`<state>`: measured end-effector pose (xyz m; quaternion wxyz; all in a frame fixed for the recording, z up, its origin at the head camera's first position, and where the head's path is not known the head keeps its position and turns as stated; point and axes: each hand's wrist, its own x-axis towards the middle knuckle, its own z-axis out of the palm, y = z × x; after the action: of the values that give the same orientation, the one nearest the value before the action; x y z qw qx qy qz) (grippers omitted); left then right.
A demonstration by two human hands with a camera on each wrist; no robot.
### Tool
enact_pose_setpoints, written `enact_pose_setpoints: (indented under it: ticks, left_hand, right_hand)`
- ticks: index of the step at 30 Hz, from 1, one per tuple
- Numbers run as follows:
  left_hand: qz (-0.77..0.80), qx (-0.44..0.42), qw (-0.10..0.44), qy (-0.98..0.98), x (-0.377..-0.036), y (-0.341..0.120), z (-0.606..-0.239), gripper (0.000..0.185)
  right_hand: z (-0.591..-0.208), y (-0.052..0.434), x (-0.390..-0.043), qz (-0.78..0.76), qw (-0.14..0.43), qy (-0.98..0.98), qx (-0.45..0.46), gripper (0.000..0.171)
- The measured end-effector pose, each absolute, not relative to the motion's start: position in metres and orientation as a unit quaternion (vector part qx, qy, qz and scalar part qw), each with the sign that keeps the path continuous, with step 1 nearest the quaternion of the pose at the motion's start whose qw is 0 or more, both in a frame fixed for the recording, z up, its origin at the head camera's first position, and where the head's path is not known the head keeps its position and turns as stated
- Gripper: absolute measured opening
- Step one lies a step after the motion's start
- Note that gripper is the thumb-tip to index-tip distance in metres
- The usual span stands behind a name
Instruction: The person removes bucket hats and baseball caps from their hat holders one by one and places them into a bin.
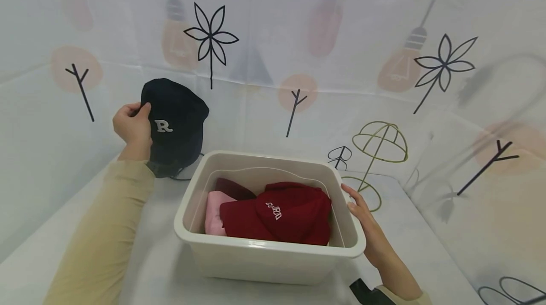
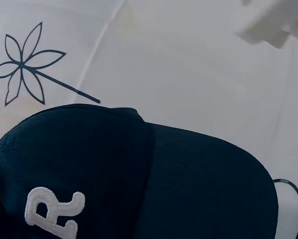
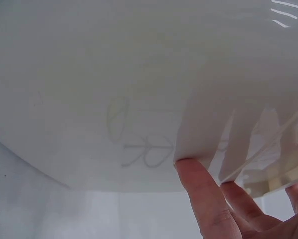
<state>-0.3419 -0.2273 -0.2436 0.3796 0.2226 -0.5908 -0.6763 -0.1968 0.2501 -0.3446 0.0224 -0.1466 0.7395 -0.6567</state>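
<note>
My left hand point(image 1: 134, 127) pinches the edge of a dark baseball cap point(image 1: 177, 115) with a white letter R, the thumb on its front. In the left wrist view the cap point(image 2: 199, 174) shows its visor pointing right; a fingertip is at the left edge. Part of a thin black wire loop point(image 1: 181, 179) shows below the cap. My right hand point(image 1: 368, 224) touches the right side of a white plastic bin point(image 1: 264, 260). In the right wrist view fairly straight fingers point(image 3: 206, 199) press its outer wall. Inside lie a dark red cap point(image 1: 294, 215) and a folded pink item point(image 1: 215, 212).
A gold wire hat stand point(image 1: 371, 163) stands behind the bin to the right. The white table point(image 1: 162, 248) meets a printed cloth backdrop point(image 1: 256, 35) at the back and sides. A dark brownish-red piece point(image 1: 234, 189) sits behind the red cap in the bin.
</note>
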Motion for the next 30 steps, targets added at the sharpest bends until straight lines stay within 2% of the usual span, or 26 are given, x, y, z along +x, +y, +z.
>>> enact_pose_setpoints:
  ticks: [30]
  left_hand:
    - [-0.725,0.138,0.389,-0.552,-0.321,-0.222,-0.185,0.011]
  right_hand:
    - [-0.343,0.25,-0.196,-0.653,0.023,0.744,-0.138,0.046]
